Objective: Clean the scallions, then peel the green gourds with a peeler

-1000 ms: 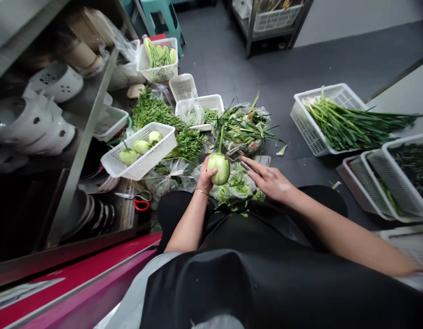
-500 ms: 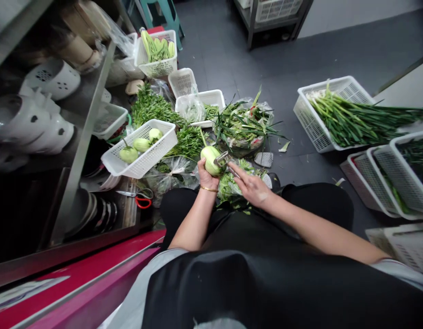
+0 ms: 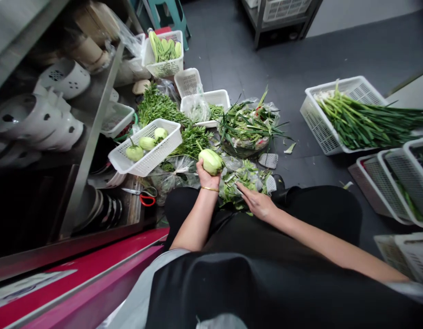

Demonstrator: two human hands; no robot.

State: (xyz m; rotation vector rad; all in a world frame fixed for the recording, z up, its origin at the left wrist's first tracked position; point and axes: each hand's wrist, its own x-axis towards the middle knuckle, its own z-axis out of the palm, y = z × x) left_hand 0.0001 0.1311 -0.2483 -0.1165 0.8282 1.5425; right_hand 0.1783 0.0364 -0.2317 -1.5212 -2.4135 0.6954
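A pale green eggplant [image 3: 211, 161] with a thin stem rests in my left hand [image 3: 207, 177], whose fingers are wrapped round it. My right hand [image 3: 257, 201] is closed on a vegetable peeler [image 3: 236, 181], held low to the right and apart from the eggplant. Below both hands lies a heap of green peelings and leaves [image 3: 247, 176] on plastic. To the left of my left hand, a white perforated basket [image 3: 163, 150] holds three more pale green eggplants [image 3: 147, 143].
Leafy greens [image 3: 158, 109] and a pile of scallion trimmings [image 3: 249, 123] lie ahead. At right stands a basket [image 3: 323, 130] of long green stalks [image 3: 362, 114]. Red-handled scissors [image 3: 146, 199] lie on the left beside the metal shelf [image 3: 95, 132].
The peeler has come off the eggplant, and my right hand has moved down and slightly right with it. My left hand has tilted the eggplant more sideways. The whole view has shifted slightly.
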